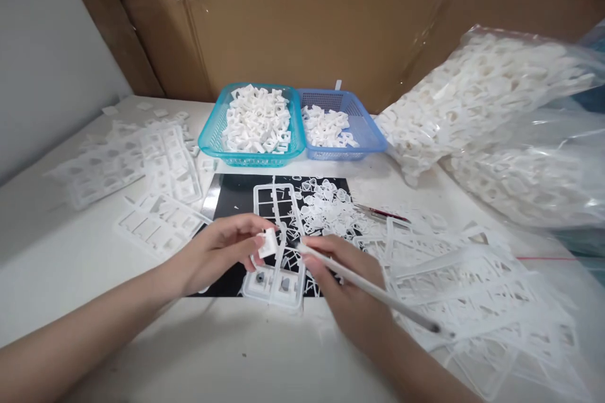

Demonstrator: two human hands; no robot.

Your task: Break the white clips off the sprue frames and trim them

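Between thumb and fingers, my left hand [231,244] pinches a small white plastic part [268,244] above the black mat [231,201]. Just to its right, my right hand [350,283] is closed around a thin white pen-like tool [373,289]. The tool's tip points left toward the part, a little apart from it; its other end slants down to the right. Under both hands lies a white moulded frame [274,305], with two parts still in its near cells and open cells at the far end.
White scraps [331,208] are heaped on the mat beside tweezers [382,213]. A teal basket [205,138] and a blue basket [366,129] hold white parts. Frames with parts [161,220] lie left, cut-out frames [472,289] right, and filled plastic bags [496,94] at back right.
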